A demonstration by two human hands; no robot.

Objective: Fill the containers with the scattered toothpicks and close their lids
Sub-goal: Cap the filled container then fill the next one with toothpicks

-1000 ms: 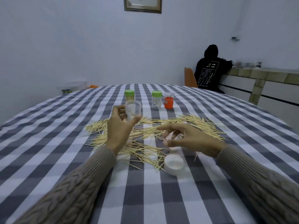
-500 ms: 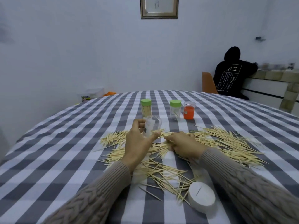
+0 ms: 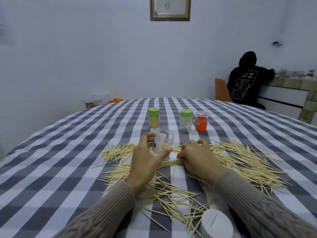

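Open clear container [image 3: 162, 142], tilted with its mouth toward the right, gripped in left hand [image 3: 145, 160]: thumb on the near side, fingers curled round the far side, held just above the toothpick pile [image 3: 240, 162]. Pile is the landmark, spread across the checked tablecloth [image 3: 51, 169]. Right hand [image 3: 197, 156] sits on the pile's middle, just right of the container, fingers curled down pinching a bunch of toothpicks against the cloth. White lid [image 3: 217, 223] lies flat at the pile's near edge, one toothpick on top of it. Beyond the pile's far edge: green-lidded jar full of toothpicks [image 3: 153, 118], a second green-lidded jar [image 3: 186, 119] nearly empty, and touching or just beside that, an orange container [image 3: 201, 121] standing upright. Person in black hoodie [image 3: 247, 85] seated well behind the pile, far right, back turned.
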